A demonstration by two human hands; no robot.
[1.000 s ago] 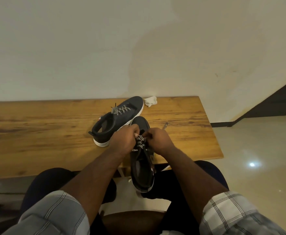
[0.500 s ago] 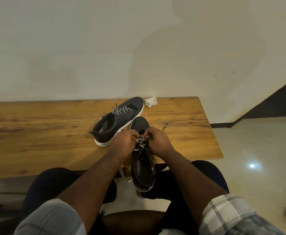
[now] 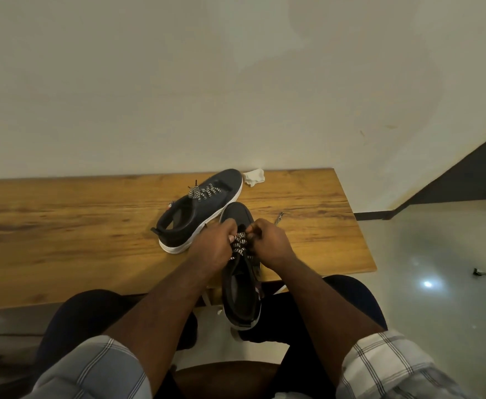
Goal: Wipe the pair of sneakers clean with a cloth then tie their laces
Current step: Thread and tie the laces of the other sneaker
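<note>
Two dark grey sneakers with white soles are in view. The near sneaker [image 3: 243, 295] hangs over the front edge of the wooden table [image 3: 63, 226], heel toward me, toe on the table. My left hand [image 3: 215, 246] and my right hand [image 3: 270, 243] are closed on its black-and-white laces [image 3: 240, 243] over the tongue. One lace end [image 3: 278, 218] sticks out to the right past my right hand. The other sneaker [image 3: 201, 208] lies on the table behind and to the left, its laces loose. A crumpled white cloth [image 3: 253, 177] rests by that sneaker's toe at the wall.
The table ends on the right at about mid-frame, with glossy floor [image 3: 437, 254] beyond it. A small dark scrap [image 3: 480, 273] lies on the floor. A plain wall backs the table. My knees sit under the front edge.
My hands have shifted slightly on the laces and pulled closer together over the tongue. The sneakers and the cloth have stayed in place.
</note>
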